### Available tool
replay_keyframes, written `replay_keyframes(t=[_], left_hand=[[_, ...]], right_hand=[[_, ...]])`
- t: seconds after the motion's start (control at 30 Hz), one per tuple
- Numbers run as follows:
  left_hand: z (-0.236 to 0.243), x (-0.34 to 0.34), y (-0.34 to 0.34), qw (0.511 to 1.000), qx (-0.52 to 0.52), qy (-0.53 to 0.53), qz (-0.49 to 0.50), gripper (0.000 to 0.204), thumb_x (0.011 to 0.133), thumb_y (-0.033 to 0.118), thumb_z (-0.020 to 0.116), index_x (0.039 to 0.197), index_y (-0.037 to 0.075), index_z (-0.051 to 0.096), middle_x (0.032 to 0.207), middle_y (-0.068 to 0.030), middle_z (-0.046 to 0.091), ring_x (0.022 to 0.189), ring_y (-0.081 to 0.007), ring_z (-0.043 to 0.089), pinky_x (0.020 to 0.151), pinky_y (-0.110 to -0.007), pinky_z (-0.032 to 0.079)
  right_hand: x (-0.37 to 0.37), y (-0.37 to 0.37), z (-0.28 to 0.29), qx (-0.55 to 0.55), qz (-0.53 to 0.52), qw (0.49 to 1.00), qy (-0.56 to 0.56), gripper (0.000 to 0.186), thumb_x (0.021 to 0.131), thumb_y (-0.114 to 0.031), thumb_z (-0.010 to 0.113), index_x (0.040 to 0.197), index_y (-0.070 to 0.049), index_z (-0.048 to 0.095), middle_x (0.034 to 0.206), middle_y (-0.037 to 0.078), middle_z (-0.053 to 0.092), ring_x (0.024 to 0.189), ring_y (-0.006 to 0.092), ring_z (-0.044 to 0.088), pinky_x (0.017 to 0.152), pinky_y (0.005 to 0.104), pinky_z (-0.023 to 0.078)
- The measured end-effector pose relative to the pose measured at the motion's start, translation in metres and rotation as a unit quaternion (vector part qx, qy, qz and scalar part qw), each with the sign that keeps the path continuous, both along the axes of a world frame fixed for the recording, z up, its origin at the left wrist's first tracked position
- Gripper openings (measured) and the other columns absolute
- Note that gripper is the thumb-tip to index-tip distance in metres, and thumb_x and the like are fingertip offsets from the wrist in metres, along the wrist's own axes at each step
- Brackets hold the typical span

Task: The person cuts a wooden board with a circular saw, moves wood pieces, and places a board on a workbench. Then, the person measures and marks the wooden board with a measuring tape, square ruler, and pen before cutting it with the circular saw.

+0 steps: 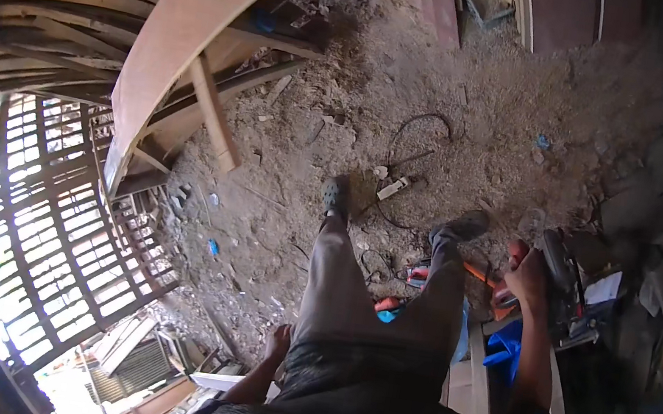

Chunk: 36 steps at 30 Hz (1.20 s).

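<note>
My right hand (525, 279) is closed round a small red object (518, 250), whose kind I cannot make out. Just right of it sits a dark tool with a curved guard (560, 263), perhaps a power saw. Below the hand lie an orange and black tool (504, 300) and a bright blue cloth (505, 350). My left hand (277, 342) hangs beside my left thigh with its fingers curled in, and nothing shows in it. A white socket block (393, 188) with a dark cable lies on the floor before my feet.
Wooden boards and a large curved panel (185, 39) stand at the left. A slatted lattice wall (50, 199) lets in light. Dirt, wood scraps and loose cable (423, 120) cover the floor. Red-brown panels (561, 18) are at the far side. Clutter fills the right side.
</note>
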<state>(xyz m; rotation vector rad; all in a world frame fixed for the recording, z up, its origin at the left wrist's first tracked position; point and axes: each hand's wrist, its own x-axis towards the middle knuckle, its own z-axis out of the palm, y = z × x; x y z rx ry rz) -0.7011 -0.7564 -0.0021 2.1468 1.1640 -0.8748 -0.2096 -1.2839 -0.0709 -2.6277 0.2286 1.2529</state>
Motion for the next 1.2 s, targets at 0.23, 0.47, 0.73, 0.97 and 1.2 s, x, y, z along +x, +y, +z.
replay_keyframes(t=[0.23, 0.47, 0.73, 0.97, 1.2], left_hand=[[-0.022, -0.054, 0.093, 0.971, -0.051, 0.082, 0.217, 0.064, 0.098, 0.055, 0.058, 0.126, 0.000, 0.070, 0.119, -0.0244, 0.073, 0.117, -0.0349, 0.067, 0.100, -0.043, 0.050], [-0.046, 0.029, 0.282, 0.962, -0.061, -0.077, 0.256, 0.066, 0.098, 0.055, 0.058, 0.132, -0.002, 0.065, 0.133, -0.0246, 0.067, 0.126, -0.0356, 0.063, 0.108, -0.042, 0.046], [0.003, 0.092, 0.436, 0.875, -0.024, -0.359, 0.324, 0.040, 0.101, 0.027, 0.067, 0.128, -0.002, 0.066, 0.110, -0.0092, 0.073, 0.103, -0.0168, 0.066, 0.094, -0.032, 0.051], [0.001, 0.096, 0.396, 0.816, -0.059, -0.417, 0.396, 0.035, 0.101, 0.023, 0.067, 0.127, -0.001, 0.066, 0.110, -0.0050, 0.070, 0.103, -0.0143, 0.063, 0.094, -0.030, 0.050], [0.036, 0.320, 0.510, 0.743, -0.168, -0.593, 0.262, 0.042, 0.105, 0.017, 0.063, 0.141, -0.001, 0.054, 0.134, -0.0105, 0.064, 0.123, -0.0201, 0.061, 0.105, -0.032, 0.048]], right_hand=[[-0.002, 0.136, 0.236, 0.173, -0.091, 0.980, -0.035, 0.055, 0.089, -0.038, 0.076, 0.123, 0.003, 0.062, 0.098, 0.022, 0.072, 0.090, 0.0392, 0.071, 0.080, 0.0481, 0.055], [-0.061, 0.332, 0.361, 0.342, -0.325, 0.873, -0.126, 0.021, 0.096, -0.017, 0.073, 0.109, -0.001, 0.068, 0.067, 0.004, 0.061, 0.042, 0.0117, 0.051, 0.040, 0.0319, 0.040], [-0.097, 0.462, 0.431, 0.463, -0.364, 0.793, -0.154, 0.021, 0.098, -0.008, 0.069, 0.115, 0.002, 0.062, 0.070, 0.003, 0.059, 0.048, 0.0105, 0.050, 0.044, 0.0308, 0.041], [-0.082, 0.492, 0.421, 0.462, -0.301, 0.827, -0.113, 0.024, 0.092, -0.010, 0.075, 0.110, 0.003, 0.067, 0.084, 0.010, 0.068, 0.067, 0.0175, 0.065, 0.058, 0.0337, 0.050], [-0.042, 0.565, 0.409, 0.349, -0.199, 0.883, -0.241, 0.039, 0.088, -0.014, 0.079, 0.119, 0.005, 0.066, 0.107, 0.014, 0.073, 0.100, 0.0227, 0.070, 0.088, 0.0357, 0.055]])
